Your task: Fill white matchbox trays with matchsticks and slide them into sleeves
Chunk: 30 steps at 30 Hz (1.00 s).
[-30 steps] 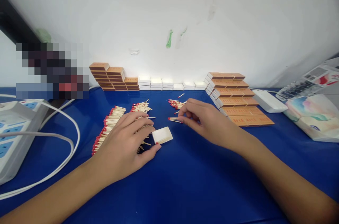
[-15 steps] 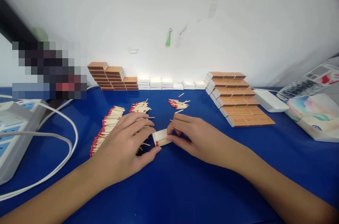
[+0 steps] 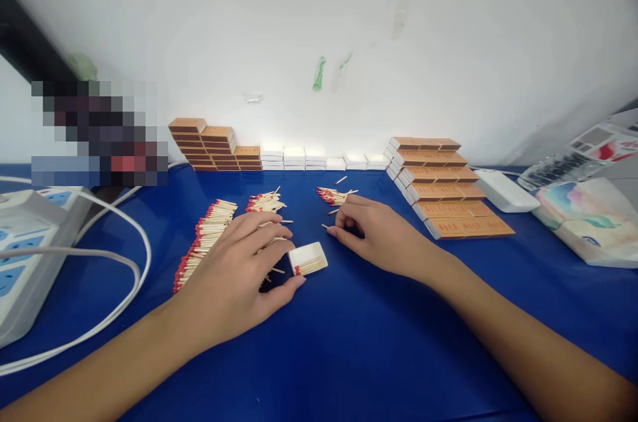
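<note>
A small white matchbox tray (image 3: pixel 309 257) with a few red-tipped matches in it lies on the blue table (image 3: pixel 349 342). My left hand (image 3: pixel 239 276) rests beside it, thumb and fingers touching its left edge, over some loose matches. My right hand (image 3: pixel 371 232) is just right of the tray, fingers curled with the fingertips down on the table by a loose match (image 3: pixel 325 227). Whether it holds anything is hidden. Three piles of matches lie beyond: a long one (image 3: pixel 202 242), a middle one (image 3: pixel 264 203) and a small one (image 3: pixel 333 195).
Orange matchbox sleeves are stacked at the back left (image 3: pixel 209 143) and at the right (image 3: pixel 441 186). White trays (image 3: pixel 309 157) line the wall. A power strip (image 3: pixel 30 249) with white cables (image 3: pixel 119 276) lies at left. A white box (image 3: pixel 506 189) and packets (image 3: pixel 588 216) lie at right.
My right hand carried a match from the small pile to the tray, then drew back to the right and up, towards the loose matches. My left hand stayed by the tray.
</note>
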Each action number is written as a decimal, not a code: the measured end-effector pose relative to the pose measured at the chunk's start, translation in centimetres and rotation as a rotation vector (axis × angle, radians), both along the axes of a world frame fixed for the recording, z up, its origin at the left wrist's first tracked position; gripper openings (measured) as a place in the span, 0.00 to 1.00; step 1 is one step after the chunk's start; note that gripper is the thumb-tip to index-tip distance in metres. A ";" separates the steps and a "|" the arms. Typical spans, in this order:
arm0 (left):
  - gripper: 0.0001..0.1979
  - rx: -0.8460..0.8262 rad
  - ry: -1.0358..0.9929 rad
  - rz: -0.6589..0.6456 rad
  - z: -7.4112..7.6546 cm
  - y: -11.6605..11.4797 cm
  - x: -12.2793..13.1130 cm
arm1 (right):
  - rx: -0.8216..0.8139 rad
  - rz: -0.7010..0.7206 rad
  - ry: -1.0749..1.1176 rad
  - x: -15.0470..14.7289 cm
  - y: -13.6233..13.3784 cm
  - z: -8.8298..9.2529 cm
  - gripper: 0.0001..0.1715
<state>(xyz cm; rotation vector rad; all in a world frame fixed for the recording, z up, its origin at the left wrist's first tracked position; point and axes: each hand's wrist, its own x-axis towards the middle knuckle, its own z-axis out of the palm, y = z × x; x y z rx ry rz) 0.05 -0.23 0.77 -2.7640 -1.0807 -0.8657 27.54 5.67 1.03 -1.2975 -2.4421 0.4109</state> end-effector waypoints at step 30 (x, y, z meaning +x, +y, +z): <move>0.10 -0.013 0.011 0.002 -0.1 0.0 -0.1 | -0.163 0.191 0.032 1.6 0.8 0.6 0.10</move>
